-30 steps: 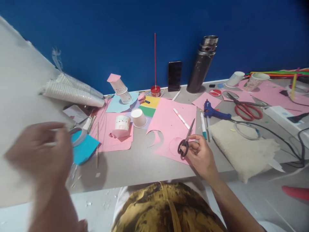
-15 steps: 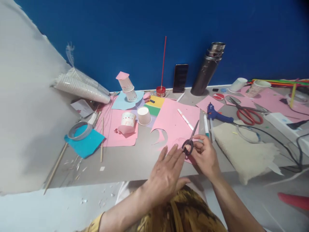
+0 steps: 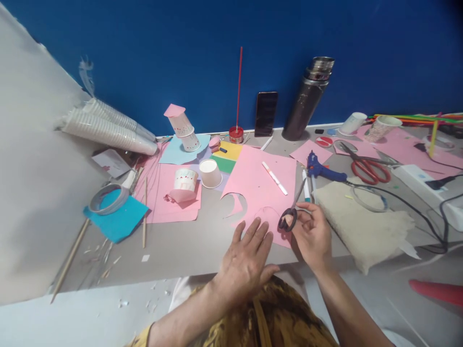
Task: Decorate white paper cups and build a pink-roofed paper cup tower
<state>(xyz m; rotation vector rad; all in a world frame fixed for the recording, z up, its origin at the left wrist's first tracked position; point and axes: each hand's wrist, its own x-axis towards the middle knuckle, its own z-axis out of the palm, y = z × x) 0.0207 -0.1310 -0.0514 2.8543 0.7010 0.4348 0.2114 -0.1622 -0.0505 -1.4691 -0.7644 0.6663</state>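
Note:
My right hand (image 3: 311,236) is closed round the handles of small dark scissors (image 3: 288,219), whose blades point up and away over the pink paper (image 3: 264,178). Fingers spread, my left hand (image 3: 249,255) lies flat at the near edge of that paper, beside the scissors and apart from them. A round bite is cut out of the paper's left side, and a faint curved outline shows just beyond my left fingertips. On the sheet rests a white marker (image 3: 275,178) with an orange band. A teal-tipped marker (image 3: 306,187) lies right of the paper.
A white paper cup (image 3: 210,174) and a decorated cup (image 3: 185,180) stand left of the paper. To the right lie a blue glue gun (image 3: 325,169), red-handled scissors (image 3: 371,171) and a beige cloth (image 3: 361,226). A dark flask (image 3: 306,106) and a phone (image 3: 266,114) stand by the wall.
My left hand has drawn back a little from the scissors, leaving a gap. The scissors have moved slightly right with my right hand. The whole view has shifted a little.

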